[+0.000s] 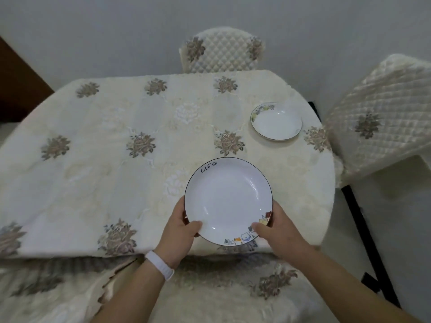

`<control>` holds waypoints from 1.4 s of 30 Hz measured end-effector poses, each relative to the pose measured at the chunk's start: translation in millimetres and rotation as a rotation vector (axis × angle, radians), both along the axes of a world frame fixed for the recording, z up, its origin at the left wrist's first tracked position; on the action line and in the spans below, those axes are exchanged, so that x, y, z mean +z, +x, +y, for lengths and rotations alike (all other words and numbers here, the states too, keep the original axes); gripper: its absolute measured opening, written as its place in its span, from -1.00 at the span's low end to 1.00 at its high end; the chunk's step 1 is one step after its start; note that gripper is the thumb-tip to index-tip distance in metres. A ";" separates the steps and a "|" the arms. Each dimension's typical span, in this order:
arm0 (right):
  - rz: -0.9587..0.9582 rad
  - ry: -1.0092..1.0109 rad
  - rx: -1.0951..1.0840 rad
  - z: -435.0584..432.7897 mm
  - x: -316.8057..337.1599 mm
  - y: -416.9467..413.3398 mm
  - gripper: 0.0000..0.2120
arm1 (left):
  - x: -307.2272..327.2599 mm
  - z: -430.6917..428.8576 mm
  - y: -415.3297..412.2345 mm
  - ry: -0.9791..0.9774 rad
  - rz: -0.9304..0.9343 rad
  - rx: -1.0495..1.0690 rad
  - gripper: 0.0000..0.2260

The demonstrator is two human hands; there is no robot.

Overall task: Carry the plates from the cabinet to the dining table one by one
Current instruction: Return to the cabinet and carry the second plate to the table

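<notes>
A white deep plate (227,199) with a thin dark rim, the word "Life" and small cartoon animals on its edge is over the near right part of the dining table (116,148). My left hand (179,227) grips its left rim, thumb on top. My right hand (277,231) grips its lower right rim. Whether the plate touches the cloth I cannot tell. A second white plate (276,122) with a floral rim lies on the table at the far right.
The table wears a cream cloth with grey-brown flower patterns. A quilted covered chair (224,52) stands at the far side, another (382,117) at the right. A covered seat (210,294) lies directly below me. A white band is on my left wrist.
</notes>
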State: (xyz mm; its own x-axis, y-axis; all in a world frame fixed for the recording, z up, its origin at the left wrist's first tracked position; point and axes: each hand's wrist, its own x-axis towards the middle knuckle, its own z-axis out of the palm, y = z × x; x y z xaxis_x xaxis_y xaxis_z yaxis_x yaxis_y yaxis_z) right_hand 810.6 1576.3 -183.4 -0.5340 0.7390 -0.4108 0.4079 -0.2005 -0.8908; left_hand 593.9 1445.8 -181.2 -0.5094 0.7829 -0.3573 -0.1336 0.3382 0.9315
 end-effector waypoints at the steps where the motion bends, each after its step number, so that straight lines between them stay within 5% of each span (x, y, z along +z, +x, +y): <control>1: -0.021 -0.006 0.022 7.8 -8.5 -1.2 -0.57 | -6.0 4.1 1.0 -0.028 -0.003 0.022 -0.41; 24: -0.280 -0.022 0.251 76.3 -101.9 -35.8 -0.53 | -95.2 43.4 -6.6 -0.278 0.077 0.137 -0.42; 42: -0.238 -0.051 0.181 72.9 -103.8 -34.6 -0.60 | -89.3 40.1 -3.3 -0.330 0.196 0.151 -0.49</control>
State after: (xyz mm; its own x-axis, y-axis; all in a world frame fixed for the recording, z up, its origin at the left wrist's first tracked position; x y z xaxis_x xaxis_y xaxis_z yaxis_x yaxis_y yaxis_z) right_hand 776.0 1649.2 -287.1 -0.5390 0.6162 -0.5742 0.6373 -0.1474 -0.7564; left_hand 590.6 1485.9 -270.5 -0.6935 0.5535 -0.4612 -0.0355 0.6132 0.7892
